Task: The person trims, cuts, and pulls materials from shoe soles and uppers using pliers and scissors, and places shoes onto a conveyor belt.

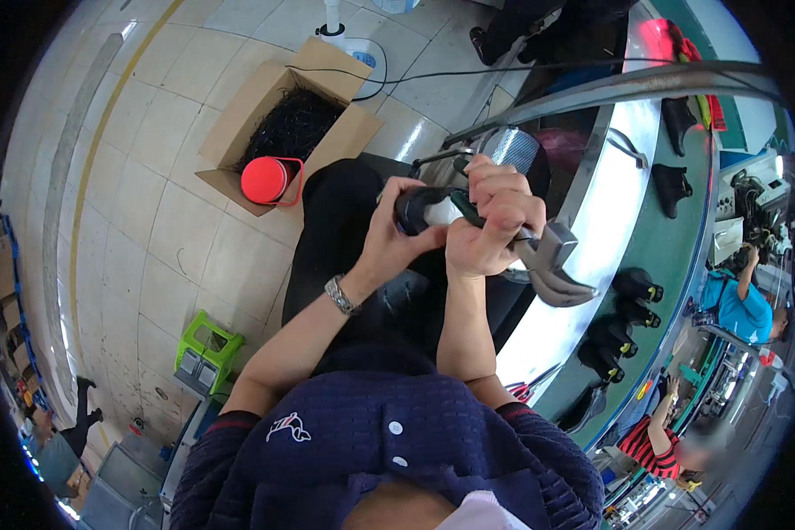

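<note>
My right hand (499, 216) is closed around the dark handles of a pair of metal lasting pincers (552, 265). Their curved jaw and square hammer block stick out to the right of my fist. Beside it, my left hand (390, 231) grips a dark shoe (410, 210), over my lap. A white part (442, 212) shows on the shoe's right side, right by the pincers' handle. My fingers hide most of the shoe, so its full shape cannot be made out.
A green conveyor (627, 247) with a shiny metal edge runs along my right, carrying several black shoes (614, 336). Ahead left stands an open carton (221, 141) of black scraps with a red lidded bucket (265, 180). A green stool (208, 349) is at left. Other people work farther right.
</note>
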Tool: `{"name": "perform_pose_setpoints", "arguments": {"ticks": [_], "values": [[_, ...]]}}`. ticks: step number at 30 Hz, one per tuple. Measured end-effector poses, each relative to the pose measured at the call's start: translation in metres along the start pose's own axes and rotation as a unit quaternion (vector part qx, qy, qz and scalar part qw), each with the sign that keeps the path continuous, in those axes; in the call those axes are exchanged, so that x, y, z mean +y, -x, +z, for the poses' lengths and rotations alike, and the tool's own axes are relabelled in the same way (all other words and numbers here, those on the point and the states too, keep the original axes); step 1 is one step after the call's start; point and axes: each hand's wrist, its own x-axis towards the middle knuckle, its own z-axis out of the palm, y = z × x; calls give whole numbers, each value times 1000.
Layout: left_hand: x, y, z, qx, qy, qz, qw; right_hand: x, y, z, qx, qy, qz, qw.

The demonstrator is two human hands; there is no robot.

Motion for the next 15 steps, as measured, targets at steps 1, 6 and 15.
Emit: {"name": "perform_pose_setpoints", "arguments": {"ticks": [1,6,15], "values": [[-3,-2,1,2,1,0,1000,4,-2,2,-2,0,1,1000],[-5,-1,4,3,-2,-6,1000,9,-32,19,146,76,143,976],[8,-21,-10,-111,39,-18,993,-30,-9,-27,73,-18,176,981]]}}
